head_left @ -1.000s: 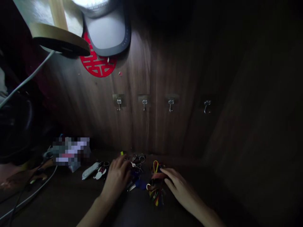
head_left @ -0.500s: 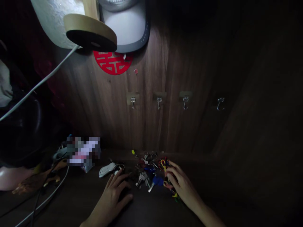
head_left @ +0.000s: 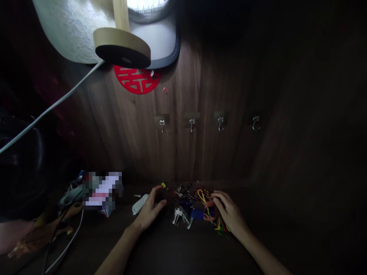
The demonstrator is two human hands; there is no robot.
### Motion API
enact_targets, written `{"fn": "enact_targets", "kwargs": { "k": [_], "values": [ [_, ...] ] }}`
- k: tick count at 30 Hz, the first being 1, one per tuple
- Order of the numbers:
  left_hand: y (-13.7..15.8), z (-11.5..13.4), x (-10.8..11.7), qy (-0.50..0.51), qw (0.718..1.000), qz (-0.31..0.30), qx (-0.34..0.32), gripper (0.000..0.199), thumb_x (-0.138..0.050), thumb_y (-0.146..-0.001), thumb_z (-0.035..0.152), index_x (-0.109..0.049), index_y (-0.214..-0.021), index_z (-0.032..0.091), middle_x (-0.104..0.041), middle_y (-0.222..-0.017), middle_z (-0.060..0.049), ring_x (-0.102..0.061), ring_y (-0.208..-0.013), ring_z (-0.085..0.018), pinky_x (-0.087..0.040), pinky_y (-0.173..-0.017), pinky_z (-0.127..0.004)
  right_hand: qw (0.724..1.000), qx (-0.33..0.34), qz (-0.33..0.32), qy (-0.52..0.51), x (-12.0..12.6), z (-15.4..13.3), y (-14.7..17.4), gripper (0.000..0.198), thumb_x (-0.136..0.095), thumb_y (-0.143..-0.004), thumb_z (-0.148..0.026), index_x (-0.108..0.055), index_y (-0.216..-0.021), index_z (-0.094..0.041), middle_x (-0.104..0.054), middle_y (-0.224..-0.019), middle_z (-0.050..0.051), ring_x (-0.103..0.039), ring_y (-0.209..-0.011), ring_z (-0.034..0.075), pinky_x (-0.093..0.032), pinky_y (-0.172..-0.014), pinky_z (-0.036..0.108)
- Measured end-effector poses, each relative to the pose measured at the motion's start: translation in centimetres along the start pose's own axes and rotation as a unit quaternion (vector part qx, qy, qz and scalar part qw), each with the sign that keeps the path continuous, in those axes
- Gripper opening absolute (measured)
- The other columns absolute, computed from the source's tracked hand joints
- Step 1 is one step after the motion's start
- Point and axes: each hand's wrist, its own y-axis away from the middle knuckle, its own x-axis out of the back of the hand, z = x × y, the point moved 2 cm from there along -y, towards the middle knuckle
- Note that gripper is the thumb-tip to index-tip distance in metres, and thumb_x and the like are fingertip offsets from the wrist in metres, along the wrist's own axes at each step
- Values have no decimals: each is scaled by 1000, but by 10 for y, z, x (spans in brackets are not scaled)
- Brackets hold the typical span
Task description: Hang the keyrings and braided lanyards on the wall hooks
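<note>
On the dark wooden surface lies a heap of keys [head_left: 177, 215] with a blue-headed key [head_left: 196, 214] among them. Multicoloured cords [head_left: 202, 195], red, yellow and green, lie at the heap's right side. My right hand [head_left: 229, 214] rests against these cords, its fingers stretched out and not closed round them. My left hand [head_left: 149, 212] is at the heap's left, thumb and forefinger apart, with the forefinger's tip close to a small yellow tag [head_left: 163, 185]. A white remote fob [head_left: 140, 204] lies just left of that hand and is partly covered by it.
Several metal hooks [head_left: 192, 124] are fixed to the wooden panel behind. A red cut-out ornament [head_left: 139, 80], a cap [head_left: 164, 42] and a round lamp base [head_left: 122, 49] with a white cable [head_left: 57, 103] are above. At left lie a blurred-out box [head_left: 103, 193] and a wooden-handled brush [head_left: 43, 231].
My left hand has moved up and right, from the fob's ring toward the yellow tag. The right hand and the cords have shifted right, and the cords are more spread out.
</note>
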Motion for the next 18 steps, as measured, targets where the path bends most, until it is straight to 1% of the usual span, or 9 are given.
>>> {"fn": "enact_targets", "kwargs": {
  "k": [3, 5, 7, 11, 13, 15, 16, 18],
  "values": [
    [-15, -9, -4, 110, 992, 53, 17, 40, -48, -81, 35, -44, -118, 21, -52, -130, -8, -44, -124, -21, -32, -104, -37, 1000, 16, 16, 2, 2, -5, 1, 29, -40, -87, -42, -61, -93, -23, -62, -102, 8, -58, -99, 22, -45, -90, 39],
    [-19, -8, -6, 151, 984, 85, 28, 37, -46, -81, 36, -46, -114, 21, -52, -129, -8, -46, -123, -22, -35, -102, -37, 999, 27, 28, 4, 5, -9, 2, 27, -40, -88, -40, -61, -94, -23, -62, -101, 7, -57, -99, 22, -45, -89, 39],
    [-18, -1, -7, 152, 984, 92, 33, 38, -47, -80, 38, -47, -114, 22, -54, -128, -7, -47, -121, -21, -37, -101, -35, 998, 35, 45, 4, 9, -11, 3, 26, -40, -88, -38, -60, -95, -23, -63, -99, 7, -58, -97, 22, -45, -88, 39],
    [-3, 18, 0, 68, 995, 52, 55, 41, -54, -77, 41, -52, -113, 23, -63, -117, -5, -55, -113, -21, -41, -97, -33, 997, 29, 78, -3, 18, -14, 4, 27, -43, -87, -41, -61, -93, -22, -64, -94, 7, -58, -93, 22, -46, -83, 37],
    [6, 26, 8, 50, 995, 56, 63, 41, -56, -75, 44, -54, -111, 23, -66, -111, -5, -59, -108, -22, -45, -93, -34, 996, 13, 80, -22, 22, -21, 2, 28, -45, -85, -44, -61, -90, -22, -64, -91, 7, -59, -88, 21, -47, -78, 34],
    [12, 33, 16, 70, 992, 89, 55, 41, -58, -73, 46, -55, -106, 22, -68, -105, -5, -62, -101, -23, -48, -88, -34, 995, -12, 73, -61, 25, -35, -1, 29, -45, -84, -46, -60, -86, -21, -64, -82, 5, -60, -77, 19, -48, -69, 29],
    [14, 36, 20, 84, 989, 112, 48, 41, -58, -73, 47, -56, -104, 22, -69, -101, -4, -64, -96, -23, -49, -84, -34, 994, -26, 70, -85, 27, -43, -3, 30, -45, -84, -47, -59, -83, -21, -62, -74, 3, -60, -71, 18, -47, -63, 27],
    [17, 41, 27, 103, 981, 160, 35, 39, -58, -72, 49, -57, -98, 20, -69, -89, -3, -65, -86, -21, -51, -78, -32, 987, -35, 77, -136, 31, -64, -9, 33, -43, -84, -50, -54, -72, -21, -55, -62, 0, -57, -62, 16, -45, -56, 23]
  ]
}}
